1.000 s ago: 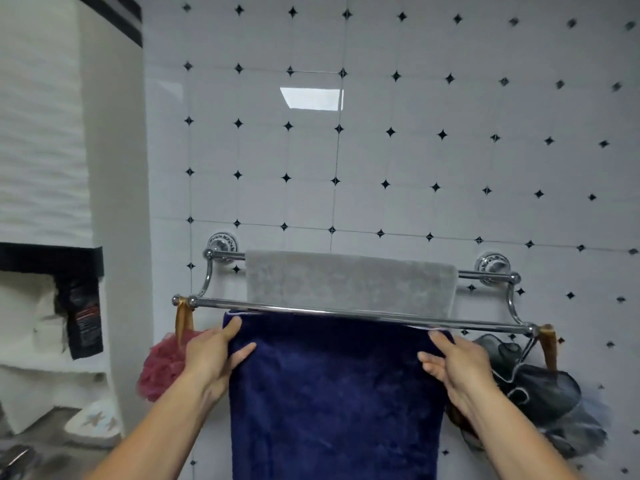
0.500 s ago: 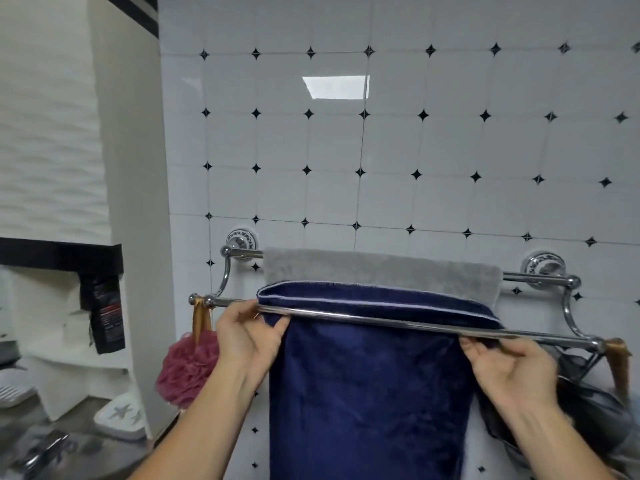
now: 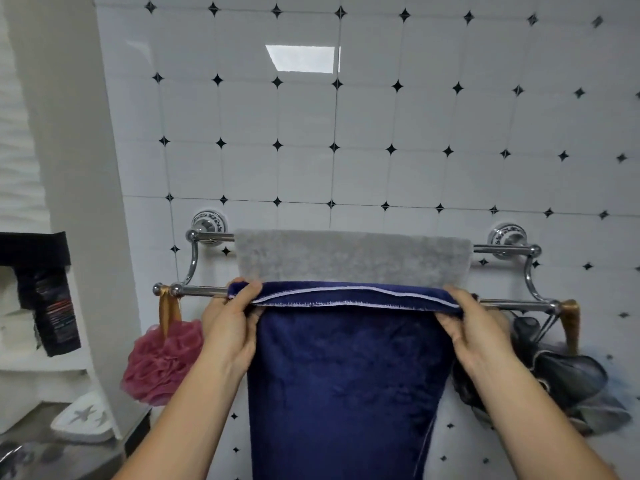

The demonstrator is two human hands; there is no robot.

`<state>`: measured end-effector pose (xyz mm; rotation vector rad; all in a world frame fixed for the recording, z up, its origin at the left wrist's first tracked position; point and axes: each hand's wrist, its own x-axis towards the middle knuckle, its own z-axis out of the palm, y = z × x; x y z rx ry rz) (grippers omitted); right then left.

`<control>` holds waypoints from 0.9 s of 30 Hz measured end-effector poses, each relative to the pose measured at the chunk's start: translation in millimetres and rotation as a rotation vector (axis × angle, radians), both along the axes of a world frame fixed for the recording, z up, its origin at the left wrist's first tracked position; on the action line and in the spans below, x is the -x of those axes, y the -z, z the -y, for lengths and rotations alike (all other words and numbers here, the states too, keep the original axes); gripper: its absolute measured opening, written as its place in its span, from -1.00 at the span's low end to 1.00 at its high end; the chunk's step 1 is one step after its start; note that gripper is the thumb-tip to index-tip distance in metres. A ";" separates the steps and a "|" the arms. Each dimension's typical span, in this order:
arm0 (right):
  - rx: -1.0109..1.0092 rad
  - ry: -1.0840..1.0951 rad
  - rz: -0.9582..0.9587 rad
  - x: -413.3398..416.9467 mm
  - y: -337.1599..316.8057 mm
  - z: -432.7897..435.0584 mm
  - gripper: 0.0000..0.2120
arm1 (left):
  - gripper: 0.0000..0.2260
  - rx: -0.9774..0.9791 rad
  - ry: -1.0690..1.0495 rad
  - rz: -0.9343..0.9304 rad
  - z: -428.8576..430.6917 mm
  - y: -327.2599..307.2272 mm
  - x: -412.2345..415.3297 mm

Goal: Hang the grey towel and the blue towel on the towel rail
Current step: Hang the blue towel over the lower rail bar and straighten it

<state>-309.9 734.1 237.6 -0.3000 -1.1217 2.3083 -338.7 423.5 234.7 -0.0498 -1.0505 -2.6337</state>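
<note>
A chrome double towel rail (image 3: 202,291) is fixed to the tiled wall. The grey towel (image 3: 349,258) hangs over its rear bar. The dark blue towel (image 3: 346,375) drapes over the front bar, its white-stitched top edge folded over the bar and its long side hanging down in front. My left hand (image 3: 232,323) pinches the blue towel's left top corner at the bar. My right hand (image 3: 474,327) grips its right top corner. Behind the blue towel, the middle of the front bar is hidden.
A pink bath pouf (image 3: 161,362) hangs from the rail's left end and a dark grey pouf (image 3: 568,382) from the right end. A white wall corner (image 3: 79,202) juts out at left, with a shelf niche, a dark packet (image 3: 52,306) and a soap dish (image 3: 86,417).
The blue towel's top edge has been drawn up from under the front bar and folded over it. Both hands moved up to the bar and now grip its corners.
</note>
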 end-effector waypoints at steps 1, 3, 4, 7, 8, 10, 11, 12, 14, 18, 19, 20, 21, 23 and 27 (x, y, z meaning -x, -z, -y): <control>-0.045 0.046 0.031 -2.6 1.3 1.1 -0.84 | -0.83 0.022 -0.012 0.004 1.8 1.6 -1.8; -0.135 0.128 0.107 -5.8 3.6 1.6 -0.75 | -0.85 0.125 -0.073 0.068 6.2 4.2 -2.9; -0.182 0.154 0.155 -7.7 4.7 1.6 -0.68 | -0.82 0.192 -0.127 0.121 7.9 5.6 -3.7; -0.259 0.171 0.260 -12.7 3.7 1.3 -0.52 | -0.63 0.331 -0.292 0.237 12.5 8.8 -6.9; -0.284 0.191 0.274 -14.2 3.1 0.7 -0.49 | -0.61 0.368 -0.324 0.253 13.4 9.0 -8.1; -0.337 0.221 0.301 -18.0 1.5 -0.2 -0.49 | -0.61 0.458 -0.320 0.277 16.8 7.8 -10.2; -0.341 0.219 0.305 -19.6 0.3 0.0 -0.53 | -0.61 0.490 -0.276 0.277 18.9 7.0 -10.2; -0.330 0.203 0.299 -19.9 -0.3 -0.5 -0.57 | -0.62 0.516 -0.225 0.276 20.7 5.7 -10.1; -0.327 0.165 0.296 -20.0 -2.5 -0.2 -0.62 | -0.65 0.574 -0.154 0.268 25.2 3.4 -9.5; -0.399 0.140 0.286 -22.3 -3.5 0.5 -0.64 | -0.65 0.605 -0.076 0.255 27.2 0.5 -10.8; -0.424 0.152 0.263 -23.7 -2.4 2.0 -0.64 | -0.65 0.604 -0.074 0.248 27.5 2.1 -11.4; -0.447 0.162 0.234 -25.3 -0.4 3.2 -0.65 | -0.65 0.602 -0.072 0.243 27.5 3.0 -14.1; -0.459 0.160 0.205 -27.6 2.9 4.7 -0.65 | -0.66 0.600 -0.072 0.238 28.5 5.8 -15.4; -0.453 0.128 0.154 -33.3 16.0 6.6 -0.66 | -0.66 0.612 -0.080 0.242 31.9 13.7 -20.1; -0.479 0.088 0.139 -50.6 61.0 5.8 -0.61 | -0.63 0.679 -0.073 0.260 43.3 46.9 -41.4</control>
